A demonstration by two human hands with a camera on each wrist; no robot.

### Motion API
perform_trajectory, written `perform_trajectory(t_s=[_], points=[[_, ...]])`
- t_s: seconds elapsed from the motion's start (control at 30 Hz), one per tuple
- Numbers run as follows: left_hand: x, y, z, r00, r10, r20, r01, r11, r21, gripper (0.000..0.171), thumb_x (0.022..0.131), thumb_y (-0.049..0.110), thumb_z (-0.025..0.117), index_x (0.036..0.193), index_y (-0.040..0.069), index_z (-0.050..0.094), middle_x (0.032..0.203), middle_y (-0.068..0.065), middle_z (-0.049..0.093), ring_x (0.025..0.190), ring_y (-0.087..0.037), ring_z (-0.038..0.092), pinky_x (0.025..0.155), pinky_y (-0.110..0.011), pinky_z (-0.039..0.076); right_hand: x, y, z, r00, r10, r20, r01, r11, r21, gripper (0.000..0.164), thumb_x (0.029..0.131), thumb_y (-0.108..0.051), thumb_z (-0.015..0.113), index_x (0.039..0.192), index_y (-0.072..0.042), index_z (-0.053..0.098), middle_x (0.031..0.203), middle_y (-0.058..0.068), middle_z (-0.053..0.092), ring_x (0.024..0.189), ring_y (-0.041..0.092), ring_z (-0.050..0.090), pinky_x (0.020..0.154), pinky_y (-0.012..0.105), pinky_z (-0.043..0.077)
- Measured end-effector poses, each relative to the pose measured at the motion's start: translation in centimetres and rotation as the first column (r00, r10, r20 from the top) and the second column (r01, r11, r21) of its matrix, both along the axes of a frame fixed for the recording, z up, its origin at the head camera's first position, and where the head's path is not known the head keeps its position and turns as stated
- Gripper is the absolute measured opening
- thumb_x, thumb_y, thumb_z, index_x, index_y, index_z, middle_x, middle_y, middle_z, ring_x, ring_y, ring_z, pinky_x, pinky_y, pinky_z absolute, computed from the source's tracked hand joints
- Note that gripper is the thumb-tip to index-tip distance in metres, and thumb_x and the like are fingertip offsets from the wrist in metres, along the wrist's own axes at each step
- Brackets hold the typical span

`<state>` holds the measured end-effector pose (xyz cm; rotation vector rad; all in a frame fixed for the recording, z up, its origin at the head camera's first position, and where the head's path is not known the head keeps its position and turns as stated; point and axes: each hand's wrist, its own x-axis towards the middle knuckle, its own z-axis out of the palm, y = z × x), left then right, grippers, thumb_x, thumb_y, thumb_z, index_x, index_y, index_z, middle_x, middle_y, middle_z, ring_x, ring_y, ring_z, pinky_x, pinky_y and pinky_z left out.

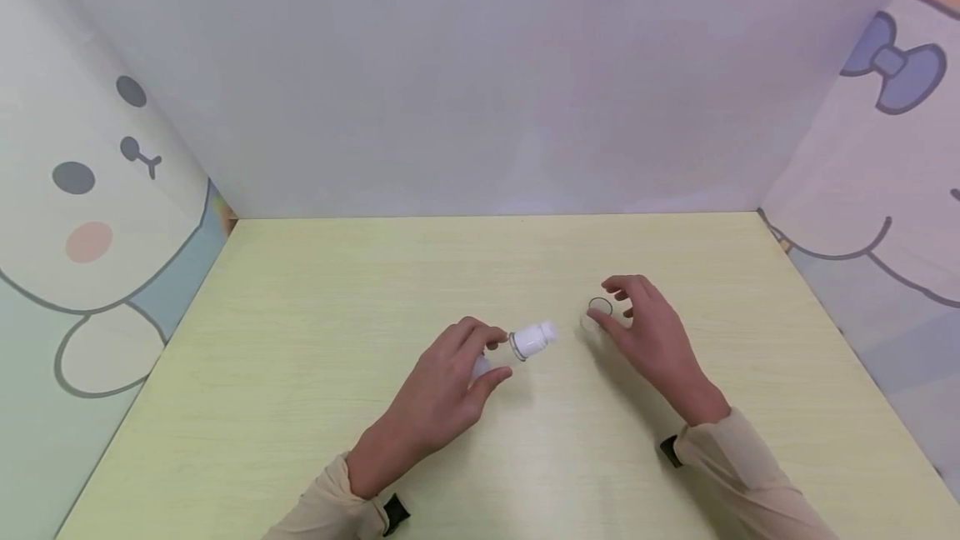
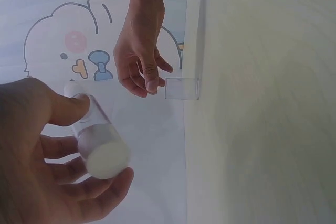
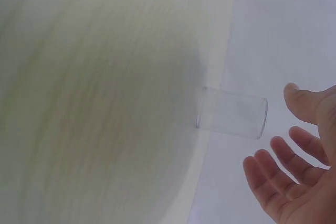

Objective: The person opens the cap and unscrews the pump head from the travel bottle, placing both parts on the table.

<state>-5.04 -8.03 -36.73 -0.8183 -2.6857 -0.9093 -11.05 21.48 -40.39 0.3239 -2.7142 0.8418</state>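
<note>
In the head view, my left hand [image 1: 442, 386] grips a small pump bottle [image 1: 531, 341] between thumb and fingers. The bottle lies tilted above the table, its white pump head pointing right and its body partly hidden by the fingers. Seen from the left wrist, the round white end of the bottle [image 2: 107, 158] faces the camera. A clear cylindrical cap [image 3: 233, 113] stands upright on the table at the right hand's fingertips. My right hand [image 1: 656, 344] holds nothing, with thumb and fingers spread loosely beside the cap, the thumb overlapping it in the head view.
The pale wood-grain table [image 1: 322, 298] lies below both hands. A plain light wall [image 1: 487, 82] rises at its back edge, and side panels [image 1: 82, 132] with cartoon animals flank it. A dark strap piece [image 1: 395, 513] hangs at the left sleeve.
</note>
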Motion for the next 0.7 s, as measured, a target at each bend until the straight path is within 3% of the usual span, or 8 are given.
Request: perform_trajectory(t_s=[0.33,0.5,0.7], points=[[0.0,0.3,-0.2,1.000,0.017,-0.010,-0.017,0.997,0.069,0.034,0.090,0.028,0.073,0.119,0.018,0.060,0.109,0.007,0.059,0.096,-0.008,0.057,0.074,-0.020,0.050,0.8,-0.6,0.2,0.984,0.040,-0.172,-0.058,0.993,-0.105,0.036,0.085,-0.015,0.078,0.115,-0.010,0.060,0.110,0.005,0.065,0.096,0.017,0.061,0.077,0.030,0.053],[0.0,0.3,-0.1,1.000,0.029,0.009,-0.030,0.993,0.114,0.033,0.089,0.027,0.074,0.118,0.018,0.060,0.109,0.006,0.060,0.094,-0.007,0.058,0.073,-0.020,0.051,1.6,-1.3,0.4,0.983,0.045,-0.177,-0.079,0.978,-0.193,0.031,0.086,-0.014,0.076,0.113,-0.010,0.062,0.109,0.001,0.067,0.098,0.014,0.059,0.081,0.021,0.049],[0.1,0.4,0.1,0.998,0.034,0.044,-0.040,0.991,0.131,0.033,0.090,0.026,0.073,0.118,0.015,0.061,0.110,0.005,0.061,0.094,-0.007,0.059,0.073,-0.021,0.052,2.7,-2.5,0.9,0.982,0.084,-0.170,-0.122,0.965,-0.231,0.030,0.087,-0.013,0.075,0.113,-0.011,0.062,0.110,-0.002,0.066,0.099,0.004,0.057,0.084,0.016,0.049]])
